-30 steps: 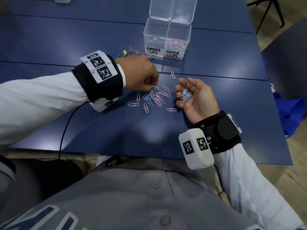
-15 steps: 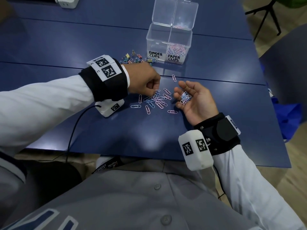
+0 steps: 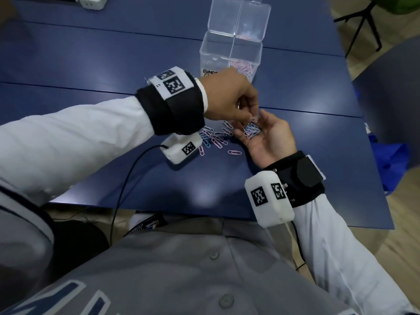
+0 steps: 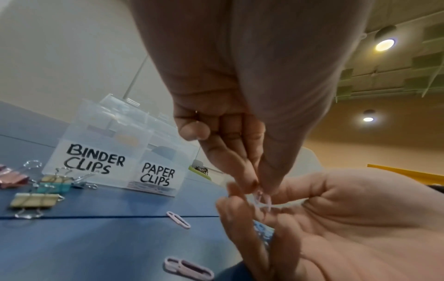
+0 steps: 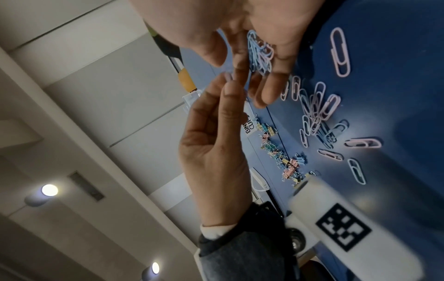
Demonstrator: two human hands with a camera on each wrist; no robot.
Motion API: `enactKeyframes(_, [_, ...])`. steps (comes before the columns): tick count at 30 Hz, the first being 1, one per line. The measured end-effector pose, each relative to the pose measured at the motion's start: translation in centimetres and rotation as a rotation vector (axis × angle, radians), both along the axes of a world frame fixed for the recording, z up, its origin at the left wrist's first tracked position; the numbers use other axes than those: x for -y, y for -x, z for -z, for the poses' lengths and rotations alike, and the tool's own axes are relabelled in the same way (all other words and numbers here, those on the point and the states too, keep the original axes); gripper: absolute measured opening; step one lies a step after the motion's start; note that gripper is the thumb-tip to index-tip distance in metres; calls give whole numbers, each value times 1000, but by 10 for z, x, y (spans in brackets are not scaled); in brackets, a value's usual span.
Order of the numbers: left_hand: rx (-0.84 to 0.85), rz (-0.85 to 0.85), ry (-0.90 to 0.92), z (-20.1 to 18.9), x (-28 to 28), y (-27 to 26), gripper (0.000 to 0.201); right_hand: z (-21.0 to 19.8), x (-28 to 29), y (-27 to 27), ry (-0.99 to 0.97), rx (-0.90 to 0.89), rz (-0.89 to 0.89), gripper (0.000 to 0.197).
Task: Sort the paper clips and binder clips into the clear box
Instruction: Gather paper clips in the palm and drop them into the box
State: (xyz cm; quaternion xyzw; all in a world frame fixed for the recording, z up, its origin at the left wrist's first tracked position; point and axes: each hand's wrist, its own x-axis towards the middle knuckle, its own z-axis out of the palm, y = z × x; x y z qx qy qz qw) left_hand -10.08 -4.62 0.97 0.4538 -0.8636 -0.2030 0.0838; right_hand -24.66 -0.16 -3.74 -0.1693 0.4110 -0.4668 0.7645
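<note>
My left hand (image 3: 252, 117) hovers over my right palm and pinches a pale paper clip (image 4: 261, 199) between thumb and fingertips. Palm up just above the blue table, my right hand (image 3: 254, 125) is loosely cupped, and a small heap of blue and pink paper clips (image 3: 250, 132) lies in it. Several loose paper clips (image 3: 216, 138) lie on the table under my left wrist. The clear box (image 3: 231, 53) stands behind with its lid open, and pink clips sit in the compartment marked PAPER CLIPS (image 4: 157, 175). Binder clips (image 4: 36, 192) lie left of the box; my left hand hides them in the head view.
A white power strip (image 3: 93, 2) lies at the table's far left. A black cable (image 3: 123, 185) runs from my left wrist over the table's near edge. A blue bag (image 3: 391, 160) sits on the floor to the right, and a dark stand (image 3: 363, 26) is beyond the far corner.
My left hand has lifted off the loose clips on the table and moved right, over my right palm, with a clip pinched. The right hand stayed palm up.
</note>
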Motion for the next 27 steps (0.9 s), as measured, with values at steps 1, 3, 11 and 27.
enactKeyframes(1, [-13,-9,3,-1,1,0,15,0,0,2,-10,19,16,30])
enactKeyframes(3, [-51,-41,26,-6,5,-3,17,0,-1,6,-28,33,37,32])
enactKeyframes(11, [56,-76,36,-4,23,-11,20,1,-2,12,-84,-10,29,29])
enactKeyframes(27, [357,194,16,16,-23,-23,33,0,-2,10,-56,-65,-11,25])
